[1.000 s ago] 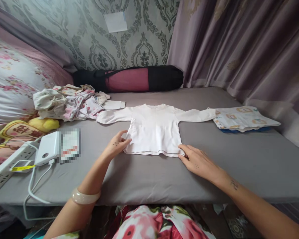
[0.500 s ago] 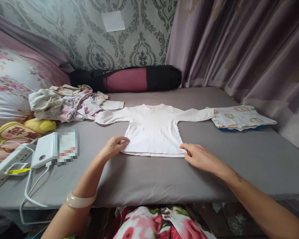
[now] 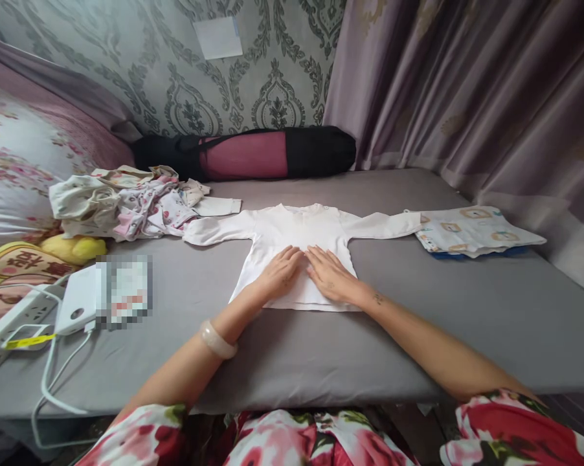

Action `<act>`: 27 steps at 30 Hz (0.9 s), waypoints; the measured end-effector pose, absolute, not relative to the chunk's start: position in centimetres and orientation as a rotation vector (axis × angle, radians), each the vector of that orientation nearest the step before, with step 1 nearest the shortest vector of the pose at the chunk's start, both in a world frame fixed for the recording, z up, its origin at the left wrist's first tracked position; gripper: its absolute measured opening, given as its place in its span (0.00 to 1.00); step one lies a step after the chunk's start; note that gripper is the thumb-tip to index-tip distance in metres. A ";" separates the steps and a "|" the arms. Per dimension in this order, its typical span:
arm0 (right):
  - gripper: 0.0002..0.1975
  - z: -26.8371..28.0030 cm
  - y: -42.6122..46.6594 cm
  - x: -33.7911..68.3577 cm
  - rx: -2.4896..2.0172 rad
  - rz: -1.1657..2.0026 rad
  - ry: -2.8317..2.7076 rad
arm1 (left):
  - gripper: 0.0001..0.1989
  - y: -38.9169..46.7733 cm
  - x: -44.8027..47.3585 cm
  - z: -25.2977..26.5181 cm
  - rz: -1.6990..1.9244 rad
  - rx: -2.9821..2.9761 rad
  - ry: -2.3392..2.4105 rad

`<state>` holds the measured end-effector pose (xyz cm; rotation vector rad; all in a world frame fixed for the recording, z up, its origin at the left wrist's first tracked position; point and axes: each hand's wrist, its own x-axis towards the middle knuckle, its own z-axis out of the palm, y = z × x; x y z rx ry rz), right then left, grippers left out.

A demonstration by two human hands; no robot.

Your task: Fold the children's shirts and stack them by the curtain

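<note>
A small white long-sleeved shirt (image 3: 299,226) lies spread on the grey sheet, its sleeves stretched out to both sides and its hem towards me. My left hand (image 3: 282,272) rests flat on the middle of the shirt, fingers extended. Beside it my right hand (image 3: 331,275) lies flat too, the fingertips of both hands close together. Neither hand grips the cloth. The shirt's right cuff meets a folded cloth with animal prints (image 3: 471,230), which lies on something blue. Its left sleeve reaches close to a heap of crumpled patterned clothes (image 3: 122,204).
A black and dark pink long bag (image 3: 246,155) lies along the wall. At left are a power strip (image 3: 15,323), a white charger-like box (image 3: 81,298) with cables, a yellow plush item (image 3: 34,259) and a floral pillow (image 3: 15,168). Purple curtains (image 3: 457,84) hang at right.
Both hands have let go of the shirt's bottom corners and moved inward and up onto its middle, where they now lie flat. The shirt stays spread in nearly the same place.
</note>
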<state>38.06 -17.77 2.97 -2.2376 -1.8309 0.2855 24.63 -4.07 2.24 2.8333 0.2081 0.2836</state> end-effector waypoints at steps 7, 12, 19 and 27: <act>0.34 0.6 -17.7 40.8 -2.528 0.126 -1.606 | 0.30 -0.9 24.4 -0.2 0.191 2.920 0.812; 0.34 0.6 -18.6 43.0 -2.639 0.035 -1.519 | 0.32 0.6 22.6 0.5 0.046 2.918 1.023; 0.32 1.7 -17.6 41.4 -2.584 0.010 -1.622 | 0.28 -0.1 24.4 1.6 0.093 3.098 0.894; 0.32 1.5 -12.6 40.5 -2.500 0.297 -1.591 | 0.29 -0.4 30.7 0.2 0.102 2.941 0.704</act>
